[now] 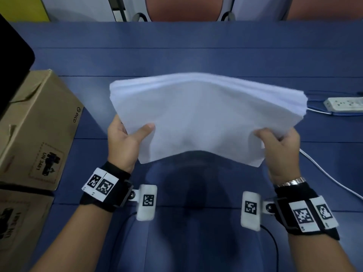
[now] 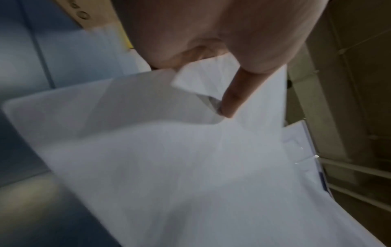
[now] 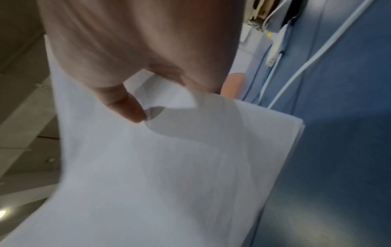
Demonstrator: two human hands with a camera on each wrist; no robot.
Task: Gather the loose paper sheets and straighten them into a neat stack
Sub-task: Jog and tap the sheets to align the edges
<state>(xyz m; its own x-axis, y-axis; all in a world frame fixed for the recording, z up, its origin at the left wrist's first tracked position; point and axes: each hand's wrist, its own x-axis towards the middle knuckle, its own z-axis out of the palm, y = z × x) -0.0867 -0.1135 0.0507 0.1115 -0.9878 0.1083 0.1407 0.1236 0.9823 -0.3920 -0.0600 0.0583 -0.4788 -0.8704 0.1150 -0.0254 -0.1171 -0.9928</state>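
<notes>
From the head view I have the paper stack (image 1: 198, 118) lifted clear of the blue table (image 1: 196, 55), bowed upward in the middle; my left hand (image 1: 125, 142) pinches its near left corner with the thumb on top, my right hand (image 1: 279, 148) curls round the near right corner. A cardboard box (image 1: 37, 130) sits at my left and a power strip (image 1: 345, 104) at my right, both apart from the sheets. At the left wrist, the thumb (image 2: 232, 100) presses on the top sheet, whose corner is folded over. At the right wrist, the thumb (image 3: 129, 107) clamps the paper likewise (edges there look fairly even). I judge gathering done and squaring under way; next I should stand the stack on edge and tap it level.
</notes>
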